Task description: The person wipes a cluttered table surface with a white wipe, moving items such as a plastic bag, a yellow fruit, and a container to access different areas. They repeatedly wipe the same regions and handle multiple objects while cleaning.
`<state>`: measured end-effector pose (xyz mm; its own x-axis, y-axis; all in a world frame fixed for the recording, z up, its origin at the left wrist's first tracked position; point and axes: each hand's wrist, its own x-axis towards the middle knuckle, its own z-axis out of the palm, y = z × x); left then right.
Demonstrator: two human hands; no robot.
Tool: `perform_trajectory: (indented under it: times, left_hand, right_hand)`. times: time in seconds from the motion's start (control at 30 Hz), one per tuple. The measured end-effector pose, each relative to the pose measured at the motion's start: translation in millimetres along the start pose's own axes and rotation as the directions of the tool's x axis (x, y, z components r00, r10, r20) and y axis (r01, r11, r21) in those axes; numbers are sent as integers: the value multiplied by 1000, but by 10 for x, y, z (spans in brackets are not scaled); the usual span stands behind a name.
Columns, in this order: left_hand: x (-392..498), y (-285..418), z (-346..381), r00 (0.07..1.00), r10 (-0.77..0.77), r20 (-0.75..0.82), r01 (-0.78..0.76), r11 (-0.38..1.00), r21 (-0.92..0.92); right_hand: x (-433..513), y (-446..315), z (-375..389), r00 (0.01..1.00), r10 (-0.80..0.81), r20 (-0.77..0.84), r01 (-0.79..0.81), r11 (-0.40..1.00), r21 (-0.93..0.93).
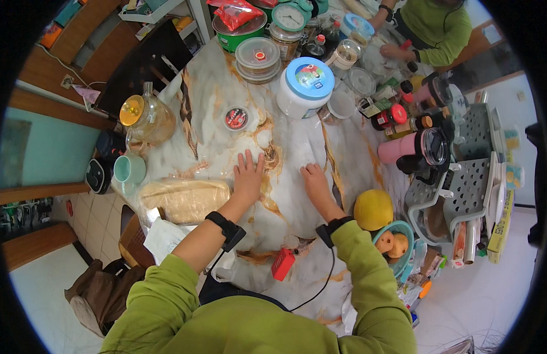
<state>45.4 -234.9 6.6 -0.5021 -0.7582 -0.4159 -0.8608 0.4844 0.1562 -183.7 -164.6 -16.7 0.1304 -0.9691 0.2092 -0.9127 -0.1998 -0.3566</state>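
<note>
My left hand (249, 177) lies on the marble-patterned table (220, 155), fingers apart and nothing in it. To its left is a loaf-shaped, tan item in clear plastic wrap (185, 201). My right hand (317, 186) rests on the tabletop with curled fingers. A small white piece (302, 168), perhaps tissue, shows at its fingertips; most of it is hidden. Beyond the left hand sits a small round tub with a red and black lid (236, 118). A white tub with a blue lid (305, 90) stands farther back. Near my body lies a small red box (283, 264).
A glass teapot (152, 121) and a mint mug (130, 170) stand at the left edge. On the right are a yellow fruit (373, 210), a teal basket (399, 248), a pink tumbler (408, 147) and grey racks (466, 194). A cable (320, 290) hangs from the right wrist strap.
</note>
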Motion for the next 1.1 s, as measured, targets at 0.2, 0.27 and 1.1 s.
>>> perform_trajectory:
  times: [0.2, 0.27, 1.1]
  left_hand:
    - [7, 20, 8, 1000, -10, 13, 10, 1000, 27]
    - [17, 14, 13, 999, -15, 37, 14, 999, 36]
    - [104, -355, -14, 992, 125, -31, -120, 811, -572]
  right_hand:
    - [502, 457, -121, 961, 237, -145, -234, 972, 35]
    - [638, 391, -4, 946, 254, -204, -256, 967, 16]
    - [-1235, -1288, -944, 632, 572, 523, -531, -172, 830]
